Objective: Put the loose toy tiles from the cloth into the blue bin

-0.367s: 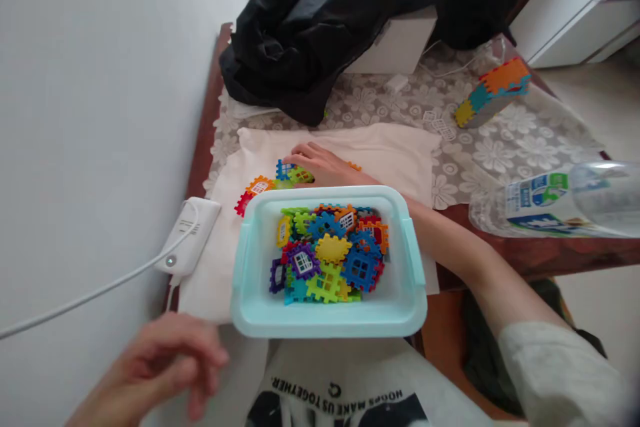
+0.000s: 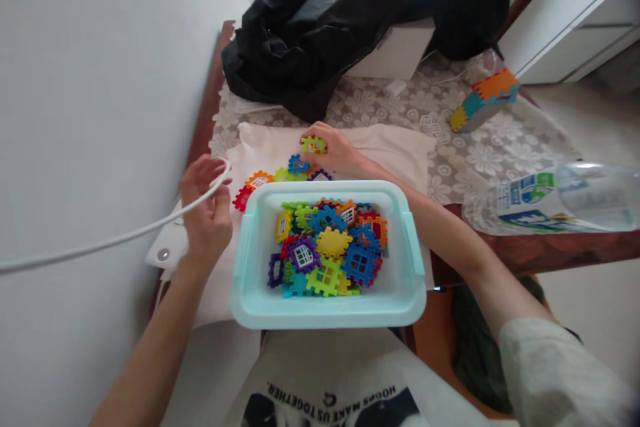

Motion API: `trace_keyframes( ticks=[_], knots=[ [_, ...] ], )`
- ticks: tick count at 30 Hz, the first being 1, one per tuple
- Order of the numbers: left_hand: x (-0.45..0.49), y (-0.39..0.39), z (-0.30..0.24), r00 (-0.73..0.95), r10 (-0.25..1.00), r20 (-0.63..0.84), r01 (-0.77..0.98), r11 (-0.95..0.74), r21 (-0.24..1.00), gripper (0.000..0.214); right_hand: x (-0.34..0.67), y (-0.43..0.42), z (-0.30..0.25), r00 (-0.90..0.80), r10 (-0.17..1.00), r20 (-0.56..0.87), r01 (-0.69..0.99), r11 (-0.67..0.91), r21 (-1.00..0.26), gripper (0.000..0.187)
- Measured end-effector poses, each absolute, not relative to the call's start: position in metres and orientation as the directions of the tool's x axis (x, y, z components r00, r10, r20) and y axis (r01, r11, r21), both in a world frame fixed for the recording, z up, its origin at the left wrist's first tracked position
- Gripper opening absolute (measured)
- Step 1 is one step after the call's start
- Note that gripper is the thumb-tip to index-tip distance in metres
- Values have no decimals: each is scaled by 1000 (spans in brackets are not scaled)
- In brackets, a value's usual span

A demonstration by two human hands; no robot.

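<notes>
My right hand point(image 2: 330, 150) pinches a yellow-green interlocking block piece point(image 2: 314, 144) above the cloth beyond the tub. Just under it lie a blue piece point(image 2: 298, 164) and a purple piece point(image 2: 320, 175), the latter partly behind the tub's rim. Orange point(image 2: 260, 179) and red point(image 2: 243, 198) pieces sit to the left on the cloth. My left hand point(image 2: 206, 203) is raised left of the tub, its fingers loosely curled and apart. A white cable point(image 2: 150, 228) runs across that hand, touching it. The light-blue tub point(image 2: 330, 317) holds many colourful block pieces.
Behind the pale cloth point(image 2: 395, 147) lie a black jacket point(image 2: 300, 40) and a white box point(image 2: 393, 50). A built block shape point(image 2: 483, 103) stands at the back right. Nearer is a clear plastic bottle point(image 2: 565, 197) on its side. The white adapter point(image 2: 167, 243) is by the wall.
My left hand has risen up and forward, and the cable now arcs over it. My right hand has lifted the yellow-green piece off the pile.
</notes>
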State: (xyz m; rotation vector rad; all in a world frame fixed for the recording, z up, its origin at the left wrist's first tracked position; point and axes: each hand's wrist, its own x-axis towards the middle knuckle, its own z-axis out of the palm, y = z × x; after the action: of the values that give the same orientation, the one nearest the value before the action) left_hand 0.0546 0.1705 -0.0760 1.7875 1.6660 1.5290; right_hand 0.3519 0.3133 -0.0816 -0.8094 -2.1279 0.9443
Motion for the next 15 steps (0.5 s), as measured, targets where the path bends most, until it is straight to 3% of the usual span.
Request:
trace_keyframes(
  ticks=[4, 7, 9, 13, 15],
  knots=[
    [51, 148, -99, -220, 752, 621, 553, -428, 715, 42, 369, 338, -88, -640, 705, 306, 255, 570, -781, 47],
    [44, 146, -96, -98, 765, 637, 648, -436, 624, 24, 383, 347, -87, -664, 666, 340, 169, 577, -799, 57],
    [38, 151, -92, 53, 858, 511, 757, -368, 540, 17, 393, 344, -82, -644, 673, 364, 180, 596, -782, 58],
    [30, 167, -91, 211, 963, 169, 830, -268, 489, 57, 414, 321, -79, -571, 756, 319, 443, 611, -656, 57],
    [31, 175, -92, 259, 960, 103, 827, -276, 491, 60, 422, 305, -87, -557, 804, 207, 575, 553, -603, 72]
  ],
)
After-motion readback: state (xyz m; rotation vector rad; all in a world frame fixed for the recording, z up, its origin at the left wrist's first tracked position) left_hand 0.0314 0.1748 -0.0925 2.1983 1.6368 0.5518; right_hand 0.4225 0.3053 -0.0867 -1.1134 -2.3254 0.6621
